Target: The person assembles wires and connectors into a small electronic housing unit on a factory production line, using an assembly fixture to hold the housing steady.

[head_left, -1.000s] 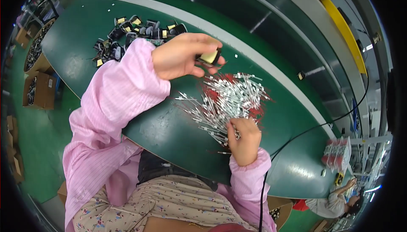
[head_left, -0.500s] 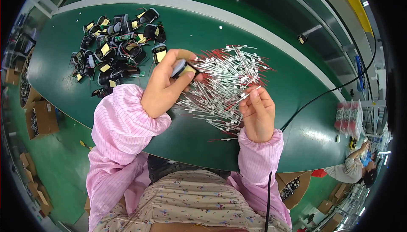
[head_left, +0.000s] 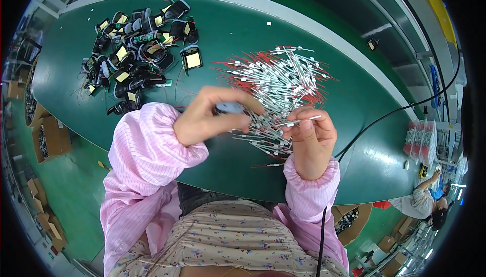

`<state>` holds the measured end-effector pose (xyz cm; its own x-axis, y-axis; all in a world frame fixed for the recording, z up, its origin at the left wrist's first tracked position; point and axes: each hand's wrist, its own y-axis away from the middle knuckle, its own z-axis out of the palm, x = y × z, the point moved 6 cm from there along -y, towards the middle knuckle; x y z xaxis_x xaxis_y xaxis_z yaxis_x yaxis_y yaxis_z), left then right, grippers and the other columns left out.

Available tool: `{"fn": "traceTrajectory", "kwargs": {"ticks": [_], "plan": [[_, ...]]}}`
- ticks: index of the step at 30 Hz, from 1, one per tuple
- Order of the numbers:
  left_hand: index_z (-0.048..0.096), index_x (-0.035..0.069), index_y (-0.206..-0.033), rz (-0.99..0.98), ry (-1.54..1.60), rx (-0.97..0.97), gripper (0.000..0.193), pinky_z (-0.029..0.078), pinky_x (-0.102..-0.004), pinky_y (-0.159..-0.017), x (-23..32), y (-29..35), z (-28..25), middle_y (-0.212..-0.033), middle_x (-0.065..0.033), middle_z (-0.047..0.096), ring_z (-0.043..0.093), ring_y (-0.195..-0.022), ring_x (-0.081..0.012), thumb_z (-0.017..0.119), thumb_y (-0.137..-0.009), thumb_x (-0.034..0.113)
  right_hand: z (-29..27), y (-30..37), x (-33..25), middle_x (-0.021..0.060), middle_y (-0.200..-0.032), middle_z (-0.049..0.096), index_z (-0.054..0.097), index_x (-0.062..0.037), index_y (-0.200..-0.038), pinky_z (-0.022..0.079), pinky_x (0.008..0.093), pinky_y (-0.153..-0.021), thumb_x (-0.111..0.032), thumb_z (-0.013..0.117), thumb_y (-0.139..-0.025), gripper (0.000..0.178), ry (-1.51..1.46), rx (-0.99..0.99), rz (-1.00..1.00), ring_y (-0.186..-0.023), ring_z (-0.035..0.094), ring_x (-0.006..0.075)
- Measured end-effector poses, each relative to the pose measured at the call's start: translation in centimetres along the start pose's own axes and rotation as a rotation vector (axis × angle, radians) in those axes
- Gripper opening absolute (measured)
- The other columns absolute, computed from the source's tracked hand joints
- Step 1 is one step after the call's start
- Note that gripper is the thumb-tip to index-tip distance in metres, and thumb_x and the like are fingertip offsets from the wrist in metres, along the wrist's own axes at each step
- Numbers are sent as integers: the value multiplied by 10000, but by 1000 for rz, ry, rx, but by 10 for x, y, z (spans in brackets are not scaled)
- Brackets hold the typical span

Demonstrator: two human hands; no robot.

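My left hand (head_left: 210, 117) is curled around a small plastic housing (head_left: 230, 108), of which a grey rounded edge shows between thumb and forefinger. Motion blurs the housing, and fingers cover most of it. Close by on the right, my right hand (head_left: 311, 148) pinches a thin white wire lead (head_left: 310, 119) between thumb and fingertips, its left end pointing toward the left hand. Just beyond both hands spreads a heap of red and white wire leads (head_left: 283, 77) with small white connectors.
Black housings (head_left: 147, 54) with grey edges, yellow pads and green circuit boards are piled at the far left of the green table (head_left: 223, 21). A black cable (head_left: 374, 125) crosses the right side. Bagged wire leads (head_left: 420, 137) stand at the right edge, with a co-worker (head_left: 417, 198) beyond.
My left hand has shifted right with the housing and turned it, so its yellow pad no longer shows. The wire lead in my right hand now shows longer, tilted toward the left hand.
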<state>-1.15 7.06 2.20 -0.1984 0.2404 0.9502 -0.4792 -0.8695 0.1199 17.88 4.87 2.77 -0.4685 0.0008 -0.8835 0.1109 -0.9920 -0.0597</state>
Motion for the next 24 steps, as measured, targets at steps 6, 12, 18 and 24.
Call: {"fn": "traceTrajectory", "kwargs": {"ticks": [6, 12, 18, 24], "plan": [[638, -21, -819, 138, -230, -71, 70, 458, -315, -801, -5, 2, 21, -898, -115, 656, 612, -863, -192, 681, -810, 33, 17, 6, -3, 187, -1002, 608, 598, 76, -1007, 559, 300, -684, 17, 546, -917, 120, 144, -112, -45, -813, 645, 209], [621, -11, -823, 173, -219, -58, 60, 459, -273, -756, -5, 4, 23, -818, -57, 640, 598, -804, -132, 669, -797, 15, 24, 9, -4, 203, -1006, 618, 615, 84, -968, 565, 309, -724, 53, 552, -898, 100, 266, -149, -70, -813, 659, 225], [622, -18, -836, 160, -106, -134, 51, 459, -273, -755, 1, 5, 26, -829, -65, 643, 595, -814, -121, 657, -817, 14, 18, 8, -2, 224, -1009, 624, 590, 78, -989, 572, 324, -720, 30, 543, -911, 102, 121, -185, -20, -818, 660, 234], [617, -14, -827, 87, -154, -39, 47, 459, -269, -736, 5, 7, 21, -813, -62, 638, 591, -789, -121, 656, -817, 10, 13, 6, -8, 216, -1007, 626, 571, 62, -1032, 574, 336, -710, 5, 559, -910, 135, 46, -153, -97, -812, 654, 231]]}}
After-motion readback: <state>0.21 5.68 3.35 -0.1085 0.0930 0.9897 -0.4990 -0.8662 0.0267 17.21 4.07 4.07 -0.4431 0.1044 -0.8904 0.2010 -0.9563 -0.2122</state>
